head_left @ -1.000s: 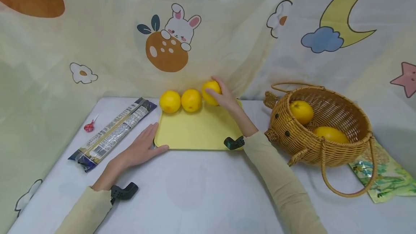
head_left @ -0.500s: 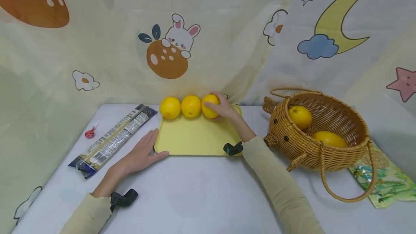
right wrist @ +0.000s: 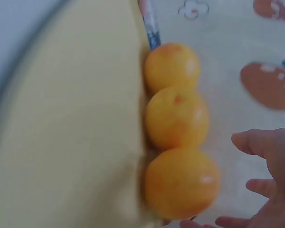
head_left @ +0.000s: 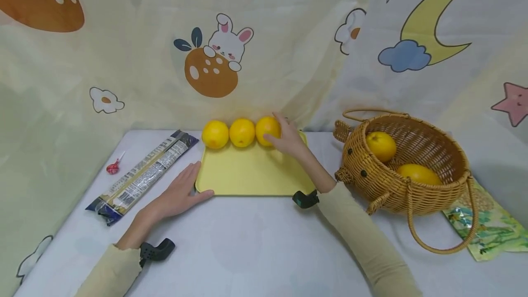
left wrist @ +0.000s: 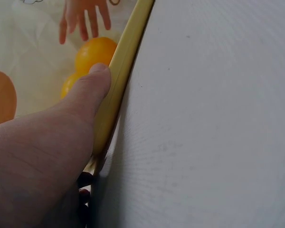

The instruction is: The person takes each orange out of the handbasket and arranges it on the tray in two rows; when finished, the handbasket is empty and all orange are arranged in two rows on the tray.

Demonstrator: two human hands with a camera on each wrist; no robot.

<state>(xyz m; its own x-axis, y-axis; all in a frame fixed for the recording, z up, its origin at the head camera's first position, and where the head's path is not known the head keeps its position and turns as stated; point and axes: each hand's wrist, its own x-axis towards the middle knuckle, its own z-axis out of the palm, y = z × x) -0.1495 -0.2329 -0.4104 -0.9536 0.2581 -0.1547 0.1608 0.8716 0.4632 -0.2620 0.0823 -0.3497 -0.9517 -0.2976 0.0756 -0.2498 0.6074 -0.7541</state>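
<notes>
Three oranges stand in a row along the back of a yellow tray (head_left: 251,173): a left orange (head_left: 215,134), a middle orange (head_left: 242,133) and a right orange (head_left: 268,131). Beside the right orange is my right hand (head_left: 290,140), its fingers spread. In the right wrist view a gap shows between that hand (right wrist: 275,180) and the nearest orange (right wrist: 182,184). My left hand (head_left: 177,196) rests at the tray's front left corner with straight fingers along the side. Its thumb lies over the tray rim (left wrist: 116,90) in the left wrist view.
A wicker animal-shaped basket (head_left: 396,196) at the right holds an orange (head_left: 381,146) and a longer yellow fruit (head_left: 419,174). A green patterned packet (head_left: 491,228) lies partly under it. On the left are a long foil packet (head_left: 142,175) and a red lollipop (head_left: 113,167). A printed cloth hangs behind.
My right hand has set the right orange down on the tray beside the others and let go, drawing back slightly to the right. My left hand has stayed at the tray corner.
</notes>
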